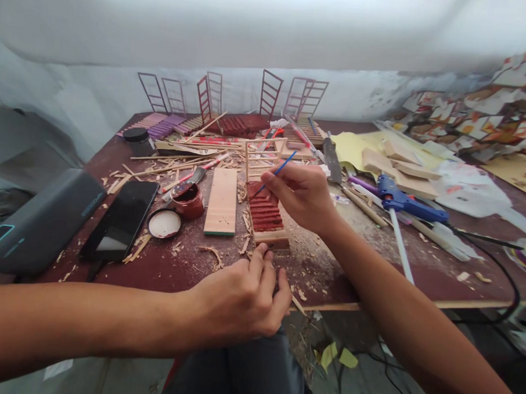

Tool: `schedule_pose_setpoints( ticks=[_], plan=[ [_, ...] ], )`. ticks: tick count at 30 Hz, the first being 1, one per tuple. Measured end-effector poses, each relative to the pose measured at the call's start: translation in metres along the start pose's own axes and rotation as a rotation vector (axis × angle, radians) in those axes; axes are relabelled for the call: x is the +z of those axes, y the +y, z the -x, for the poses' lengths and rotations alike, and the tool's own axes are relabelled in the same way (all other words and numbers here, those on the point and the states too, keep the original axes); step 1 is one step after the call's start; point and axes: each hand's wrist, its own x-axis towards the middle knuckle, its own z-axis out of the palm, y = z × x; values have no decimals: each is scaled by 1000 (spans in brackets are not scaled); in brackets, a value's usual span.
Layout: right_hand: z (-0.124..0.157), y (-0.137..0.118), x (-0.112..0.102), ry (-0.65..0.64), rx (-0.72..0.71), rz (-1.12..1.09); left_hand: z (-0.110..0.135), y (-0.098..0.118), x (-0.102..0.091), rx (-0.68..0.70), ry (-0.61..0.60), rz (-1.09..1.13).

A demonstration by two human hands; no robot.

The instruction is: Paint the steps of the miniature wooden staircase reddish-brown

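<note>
My right hand (300, 193) pinches a thin blue paintbrush (286, 162), its tip down on the slatted top of a small wooden model (266, 214). Dark red paint covers the model's slats; its near end block and the ladder-like frame (265, 156) at its far end are bare wood. My left hand (250, 289) has curled fingers, with the fingertips against the model's near end. To the left lies a plain wooden block (221, 201). Beside that block stands an uncapped jar of dark red paint (188, 201), its lid (164, 223) lying in front of it.
A phone (120, 220) and a dark power bank (44, 222) lie at the left. Several finished-looking models with ladder frames (271, 93) stand at the back. Right of my hand are a blue glue gun (402, 200), its cable and wood blocks (399, 168). Shavings litter the table (329, 275).
</note>
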Motion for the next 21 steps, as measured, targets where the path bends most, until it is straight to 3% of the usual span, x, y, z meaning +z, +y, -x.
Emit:
schedule_pose_setpoints(
  ticks=[4, 10, 17, 21],
  plan=[
    [-1, 1, -1, 62, 33, -2, 0, 0, 0, 4, 1, -5],
    [-1, 1, 1, -2, 47, 28, 0, -1, -1, 10, -23, -9],
    [0, 3, 0, 104, 64, -28, -1, -1, 0, 9, -26, -9],
    [-1, 3, 0, 74, 83, 21, 0, 0, 0, 8, -17, -5]
  ],
)
